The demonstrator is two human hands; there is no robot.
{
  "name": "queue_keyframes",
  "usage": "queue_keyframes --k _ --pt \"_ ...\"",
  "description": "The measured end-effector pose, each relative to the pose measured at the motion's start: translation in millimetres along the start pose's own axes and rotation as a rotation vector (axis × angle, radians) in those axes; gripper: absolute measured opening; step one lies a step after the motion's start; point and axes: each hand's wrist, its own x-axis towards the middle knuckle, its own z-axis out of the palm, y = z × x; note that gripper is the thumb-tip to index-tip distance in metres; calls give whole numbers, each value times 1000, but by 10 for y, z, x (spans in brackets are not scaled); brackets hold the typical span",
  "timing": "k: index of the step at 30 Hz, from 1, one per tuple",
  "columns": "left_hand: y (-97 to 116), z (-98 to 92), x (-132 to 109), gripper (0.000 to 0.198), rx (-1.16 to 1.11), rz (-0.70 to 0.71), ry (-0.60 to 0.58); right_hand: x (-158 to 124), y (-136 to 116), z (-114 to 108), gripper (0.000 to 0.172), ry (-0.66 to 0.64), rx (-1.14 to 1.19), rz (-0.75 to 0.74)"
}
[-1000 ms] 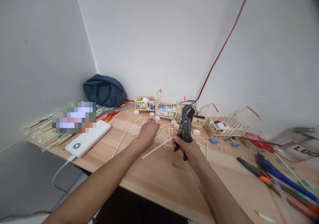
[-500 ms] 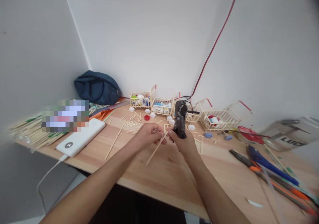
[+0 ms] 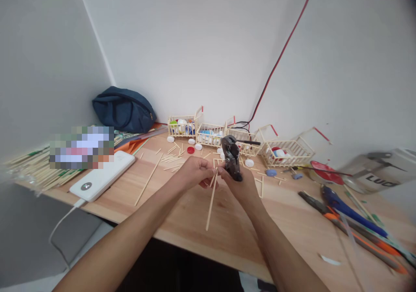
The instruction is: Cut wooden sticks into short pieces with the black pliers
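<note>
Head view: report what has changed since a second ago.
The left hand has moved right, uncovering the red cap, its fingers now by the held stick's upper end. The stick's lower end has swung rightward. The right hand still holds the black tool; the small carts stayed put.

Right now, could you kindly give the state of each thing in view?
Black tool: held, jaws unclear
Stick: held, slanting down
Right hand: gripping black tool
Left hand: fingers bent near stick
Power bank: plugged in
Carts: upright
Pliers: lying down
Bag: slumped
</note>
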Motion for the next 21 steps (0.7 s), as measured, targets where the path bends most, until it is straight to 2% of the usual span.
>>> queue_keyframes --k 5,9,15,21 --pt "38 5 12 23 38 -33 -13 17 18 0 21 -83 20 48" --pt "-44 -1 27 27 34 -56 -4 42 42 -14 24 -105 56 113" --pt "-181 -73 -101 36 -96 -30 -68 62 46 -79 33 -28 130 194" --pt "-176 -69 -193 24 -93 -27 -29 64 58 -79 34 12 94 151"
